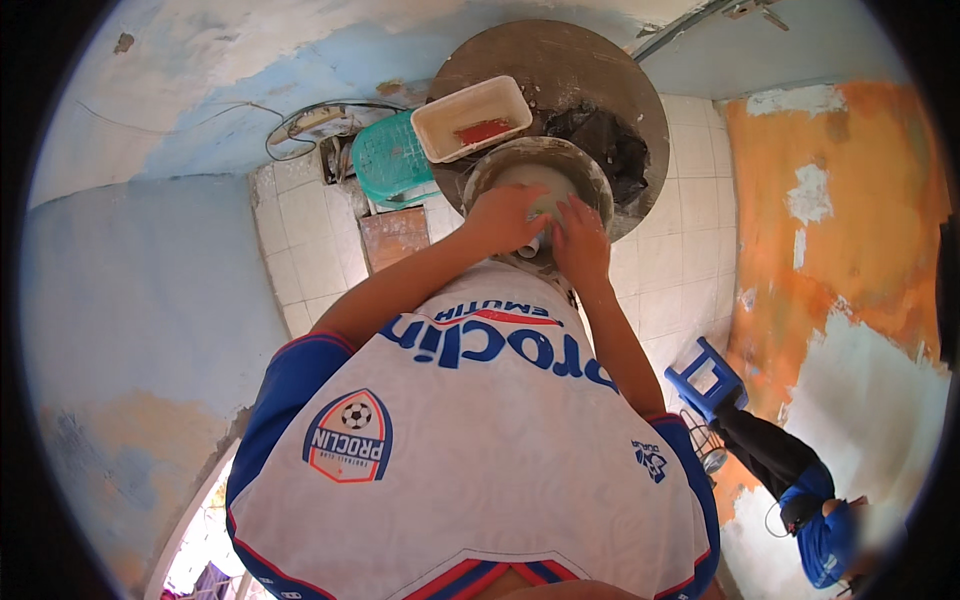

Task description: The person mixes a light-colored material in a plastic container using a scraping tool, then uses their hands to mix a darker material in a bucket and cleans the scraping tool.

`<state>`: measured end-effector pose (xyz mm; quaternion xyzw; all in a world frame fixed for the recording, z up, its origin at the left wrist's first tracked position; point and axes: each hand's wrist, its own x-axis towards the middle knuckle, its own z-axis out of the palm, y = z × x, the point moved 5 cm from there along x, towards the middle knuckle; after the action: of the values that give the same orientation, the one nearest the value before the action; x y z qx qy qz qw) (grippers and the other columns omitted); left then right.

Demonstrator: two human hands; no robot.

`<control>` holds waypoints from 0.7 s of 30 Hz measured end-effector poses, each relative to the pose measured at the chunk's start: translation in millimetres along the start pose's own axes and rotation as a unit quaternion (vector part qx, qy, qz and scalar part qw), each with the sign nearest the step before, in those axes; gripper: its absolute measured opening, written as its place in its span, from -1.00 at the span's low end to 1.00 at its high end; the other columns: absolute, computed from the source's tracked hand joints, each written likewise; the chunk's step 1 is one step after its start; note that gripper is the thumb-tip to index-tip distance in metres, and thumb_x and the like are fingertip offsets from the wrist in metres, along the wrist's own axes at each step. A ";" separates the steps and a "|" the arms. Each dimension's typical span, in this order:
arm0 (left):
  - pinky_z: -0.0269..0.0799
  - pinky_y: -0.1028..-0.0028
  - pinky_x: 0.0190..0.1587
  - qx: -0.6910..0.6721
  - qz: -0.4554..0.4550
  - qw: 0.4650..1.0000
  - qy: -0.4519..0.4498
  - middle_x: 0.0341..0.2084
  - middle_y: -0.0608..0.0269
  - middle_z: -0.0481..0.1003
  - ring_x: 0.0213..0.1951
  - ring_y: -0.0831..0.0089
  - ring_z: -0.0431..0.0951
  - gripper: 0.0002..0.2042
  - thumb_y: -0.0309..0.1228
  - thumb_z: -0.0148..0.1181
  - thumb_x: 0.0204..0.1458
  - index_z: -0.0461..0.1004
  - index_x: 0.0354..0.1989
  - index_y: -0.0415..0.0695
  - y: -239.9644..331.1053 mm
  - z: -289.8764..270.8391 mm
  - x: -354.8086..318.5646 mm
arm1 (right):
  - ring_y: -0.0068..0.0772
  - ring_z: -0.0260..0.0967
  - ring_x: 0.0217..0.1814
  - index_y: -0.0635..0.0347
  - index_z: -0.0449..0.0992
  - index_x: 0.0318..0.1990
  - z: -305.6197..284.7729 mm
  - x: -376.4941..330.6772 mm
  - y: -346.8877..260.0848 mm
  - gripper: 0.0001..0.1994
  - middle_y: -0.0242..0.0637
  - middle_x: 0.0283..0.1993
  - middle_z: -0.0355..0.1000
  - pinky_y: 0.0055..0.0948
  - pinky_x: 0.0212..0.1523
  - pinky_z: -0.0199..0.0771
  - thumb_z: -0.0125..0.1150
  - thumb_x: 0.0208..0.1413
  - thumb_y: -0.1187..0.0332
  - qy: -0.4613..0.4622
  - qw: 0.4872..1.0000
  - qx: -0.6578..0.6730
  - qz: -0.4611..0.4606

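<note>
Both my hands are together over a round, clay-grey bowl point(597, 168) with a stained rim and pale grey, wet-looking stuff inside. My left hand point(503, 220) is curled, its fingers and thumb bent around a small pale thing between the hands. From the other side, the bent fingers of my right hand point(583, 240) press in at the same spot. What they hold is too small and covered to name. A short white tube-like piece point(530, 248) shows just below my left fingers, near the bowl's near rim.
The bowl stands on a round brown tabletop point(545, 60), beside a cream rectangular tub point(470, 112) and a crumpled black plastic bag point(625, 155). To the left are a green plastic stool point(388, 160) and a cable point(290, 125). A person in blue point(825, 535) is near a blue stool point(706, 378), lower right.
</note>
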<state>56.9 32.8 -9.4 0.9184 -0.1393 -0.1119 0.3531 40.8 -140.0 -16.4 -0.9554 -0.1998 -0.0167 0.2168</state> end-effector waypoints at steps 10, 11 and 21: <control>0.55 0.09 0.03 -0.030 -0.089 0.988 0.119 -0.05 -0.08 0.63 -0.02 -0.11 0.62 -0.58 -0.27 0.23 0.16 0.51 0.20 -0.03 14.0 16.4 -9.2 | 0.12 0.27 0.39 0.13 0.45 0.23 -8.6 9.6 22.3 -0.56 -0.08 0.42 0.27 -0.02 0.23 0.50 0.25 0.22 0.26 -0.100 0.992 0.045 -0.061; 0.55 0.08 0.00 -0.065 -0.111 0.983 0.127 -0.10 -0.07 0.63 -0.07 -0.10 0.63 -0.59 -0.26 0.23 0.15 0.51 0.19 -0.04 17.4 16.1 -12.3 | 0.12 0.27 0.40 0.14 0.47 0.22 -20.5 10.1 18.8 -0.56 -0.06 0.42 0.28 -0.01 0.26 0.46 0.27 0.19 0.28 -0.077 0.993 0.077 -0.054; 0.55 0.12 -0.06 -0.077 -0.225 0.953 0.189 -0.15 0.02 0.64 -0.13 0.01 0.64 -0.62 -0.15 0.27 0.16 0.56 0.07 -0.08 -0.7 32.2 -37.5 | 0.10 0.28 0.39 0.13 0.51 0.17 -1.8 21.3 43.7 -0.60 -0.11 0.41 0.30 -0.03 0.32 0.39 0.30 0.17 0.30 -0.081 0.982 0.115 -0.128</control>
<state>12.2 25.9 -29.2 0.9001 0.1491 -0.0230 0.4088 77.5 -168.9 -30.0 -0.8887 -0.3380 0.0565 0.3045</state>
